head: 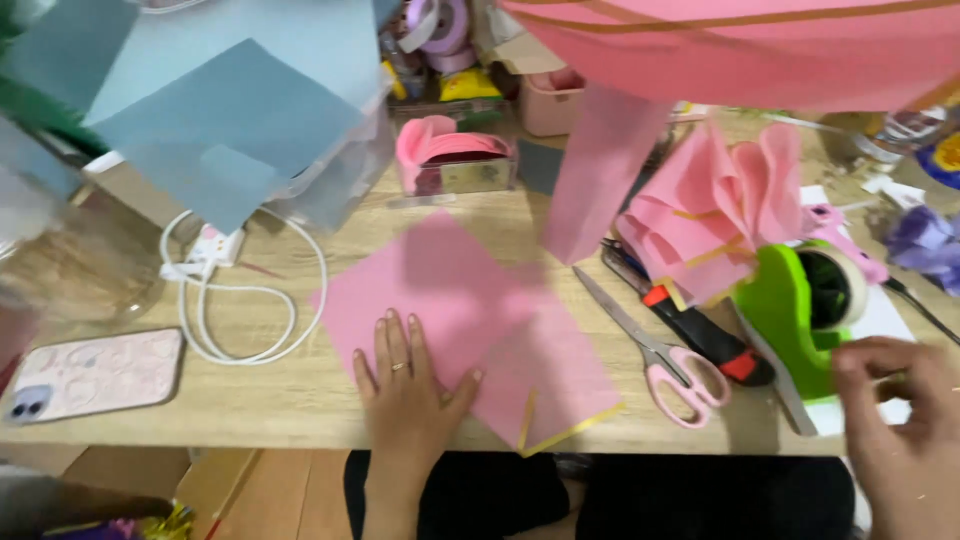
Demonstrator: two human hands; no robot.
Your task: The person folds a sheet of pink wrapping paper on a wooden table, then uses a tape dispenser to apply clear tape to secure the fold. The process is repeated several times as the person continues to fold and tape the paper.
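Near front edge of table: a wooden table (300,400) is seen from above, crowded with craft material.
Left hand: the left hand (405,385) is laid flat, fingers spread, on the near corner of a pink paper sheet (470,320); nothing is gripped, the sheet is only pressed down. A ring is seen on one finger.
Pink paper sheet: it is placed at the middle of the table's front edge, turned diamond-wise, with a thin yellow strip along its near right edge.
Right hand: the right hand (895,415) is held at the front right corner, fingers curled together just beside a green tape dispenser (790,310); whether anything is pinched cannot be told.
Right of sheet: pink-handled scissors (655,345) are laid beside a black and red cutter (705,335), both between the sheet and the dispenser.
Behind dispenser: folded pink paper fans (715,205) are piled.
Front left corner: a phone in a pink case (95,372) is laid flat; a coiled white cable (245,290) is placed behind it.
Back left: blue-grey paper sheets (220,110) are stacked.
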